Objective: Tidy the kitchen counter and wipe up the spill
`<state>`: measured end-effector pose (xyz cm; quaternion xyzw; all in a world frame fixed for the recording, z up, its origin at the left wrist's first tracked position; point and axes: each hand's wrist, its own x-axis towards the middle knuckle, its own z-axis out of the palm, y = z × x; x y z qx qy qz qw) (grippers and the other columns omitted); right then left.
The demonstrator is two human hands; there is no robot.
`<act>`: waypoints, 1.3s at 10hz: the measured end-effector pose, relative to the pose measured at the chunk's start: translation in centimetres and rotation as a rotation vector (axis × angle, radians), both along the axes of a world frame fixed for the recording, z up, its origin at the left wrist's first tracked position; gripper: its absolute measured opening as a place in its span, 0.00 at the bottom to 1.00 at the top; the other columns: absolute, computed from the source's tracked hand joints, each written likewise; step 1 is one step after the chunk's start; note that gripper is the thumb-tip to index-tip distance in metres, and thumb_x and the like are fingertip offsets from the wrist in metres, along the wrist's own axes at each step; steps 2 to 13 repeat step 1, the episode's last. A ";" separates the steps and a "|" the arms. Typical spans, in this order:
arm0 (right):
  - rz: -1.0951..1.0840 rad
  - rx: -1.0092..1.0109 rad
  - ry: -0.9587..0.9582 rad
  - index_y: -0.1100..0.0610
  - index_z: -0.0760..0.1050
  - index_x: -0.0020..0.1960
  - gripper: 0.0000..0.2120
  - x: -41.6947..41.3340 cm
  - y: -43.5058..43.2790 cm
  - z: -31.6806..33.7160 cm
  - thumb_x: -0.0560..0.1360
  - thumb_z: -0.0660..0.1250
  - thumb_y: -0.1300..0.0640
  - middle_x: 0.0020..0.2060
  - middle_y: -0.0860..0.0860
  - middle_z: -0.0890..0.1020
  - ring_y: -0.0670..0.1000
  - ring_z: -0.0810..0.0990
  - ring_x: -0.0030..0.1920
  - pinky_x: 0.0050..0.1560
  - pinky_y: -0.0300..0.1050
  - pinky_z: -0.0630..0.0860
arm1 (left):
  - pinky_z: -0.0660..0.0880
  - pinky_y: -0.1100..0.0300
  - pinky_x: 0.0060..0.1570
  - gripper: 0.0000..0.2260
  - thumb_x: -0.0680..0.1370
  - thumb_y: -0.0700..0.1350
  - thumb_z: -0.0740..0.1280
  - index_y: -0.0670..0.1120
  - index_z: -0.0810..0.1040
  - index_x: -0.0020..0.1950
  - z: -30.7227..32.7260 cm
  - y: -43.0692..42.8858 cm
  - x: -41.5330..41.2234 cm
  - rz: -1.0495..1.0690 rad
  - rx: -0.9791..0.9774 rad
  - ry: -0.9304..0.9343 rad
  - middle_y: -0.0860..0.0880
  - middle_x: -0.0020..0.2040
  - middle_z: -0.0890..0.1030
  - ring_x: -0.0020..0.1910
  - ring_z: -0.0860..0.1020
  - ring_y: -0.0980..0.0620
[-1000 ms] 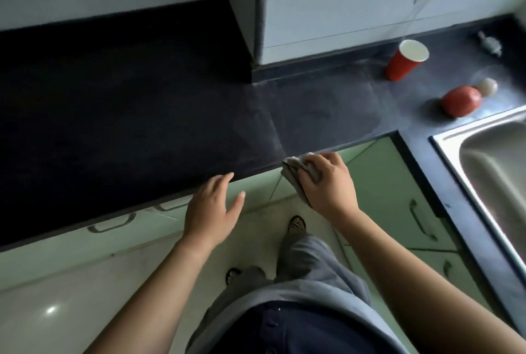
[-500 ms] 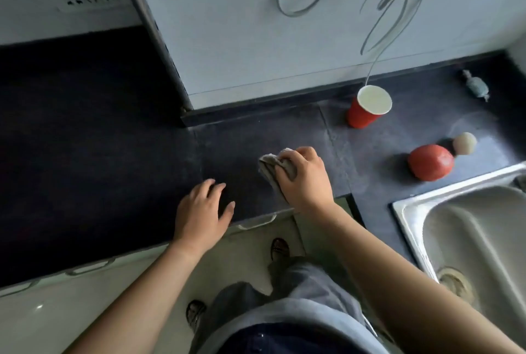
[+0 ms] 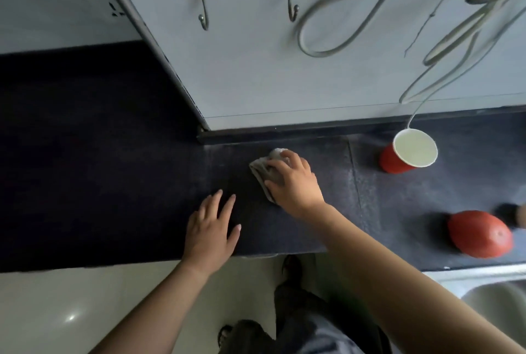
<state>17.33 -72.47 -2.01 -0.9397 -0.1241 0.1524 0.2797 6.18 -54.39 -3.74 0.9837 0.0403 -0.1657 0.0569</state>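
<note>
Two bare hands over the dark counter [image 3: 113, 182]. Right hand [image 3: 293, 182] lies palm-down on a crumpled grey cloth [image 3: 263, 172], fingers curled over its top, pressing it to the stone near the wall base; the cloth's edges show at the hand's 9 and 11 o'clock. Left hand [image 3: 212, 232] is spread flat, fingers apart, holding nothing, resting on the counter by its front edge, at 7 o'clock from the cloth and not touching it.

Counter surface is matte, dark, faintly speckled, with a seam running front to back just right of the cloth. Whether the patch under the cloth is wet: cannot tell.

Red paper cup [image 3: 404, 155] at 3 o'clock from the cloth, leaning, pale inside, contents unclear. Smooth red oval object [image 3: 481, 234] at 4 o'clock, well apart. Steel sink [image 3: 501, 294] corner at 5 o'clock. Two metal hooks [image 3: 203, 16] and looped cables [image 3: 341, 26] on the pale wall at 12.
</note>
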 end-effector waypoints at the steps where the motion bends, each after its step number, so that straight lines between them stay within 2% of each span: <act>1: -0.033 0.033 -0.053 0.48 0.69 0.66 0.22 -1.3 -0.7 1.1 0.73 0.66 0.47 0.70 0.50 0.63 0.54 0.59 0.69 0.59 0.57 0.67 | 0.69 0.41 0.60 0.28 0.75 0.59 0.53 0.49 0.65 0.72 0.3 0.1 0.4 -0.017 -0.023 -0.032 0.42 0.72 0.66 0.69 0.67 0.40; 13: -0.033 0.033 -0.053 0.48 0.69 0.66 0.22 -1.3 -0.7 1.1 0.73 0.66 0.47 0.70 0.50 0.63 0.54 0.59 0.69 0.59 0.57 0.67 | 0.69 0.41 0.60 0.28 0.75 0.59 0.53 0.49 0.65 0.72 0.3 0.1 0.4 -0.017 -0.023 -0.032 0.42 0.72 0.66 0.69 0.67 0.40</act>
